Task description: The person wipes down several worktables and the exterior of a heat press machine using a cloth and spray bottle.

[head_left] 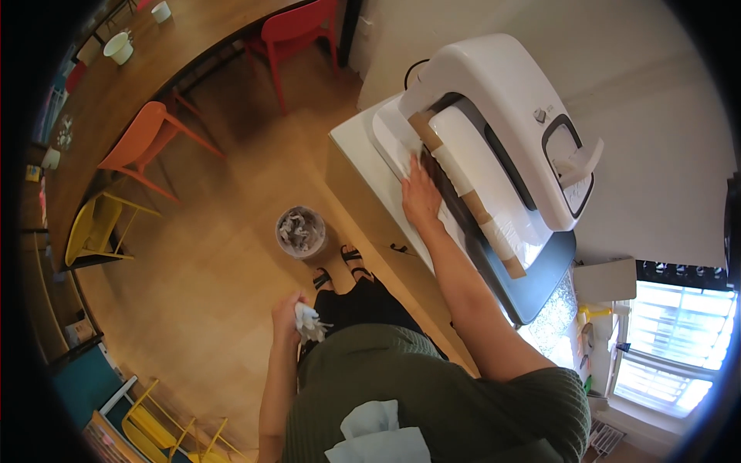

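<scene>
My left hand point(286, 317) hangs at my left side, closed around a crumpled white tissue point(311, 322) that pokes out past the fingers. My right hand point(421, 194) reaches forward with its fingers stretched out along the near-left edge of a large white press machine point(505, 81). A pale patch shows at its fingertips, too small to make out. Beside that hand, a long brown cardboard tube point(472, 202), partly wrapped in clear or white film, lies along the machine's bed under the raised arm. The machine's grey-blue base point(532, 289) extends toward me.
A round bin point(302, 232) filled with crumpled paper stands on the floor by my feet. The machine rests on a white-topped cabinet point(363, 139). Orange point(139, 139), red point(297, 31) and yellow chairs point(96, 224) line a long wooden table point(154, 54). A window point(675, 339) is at right.
</scene>
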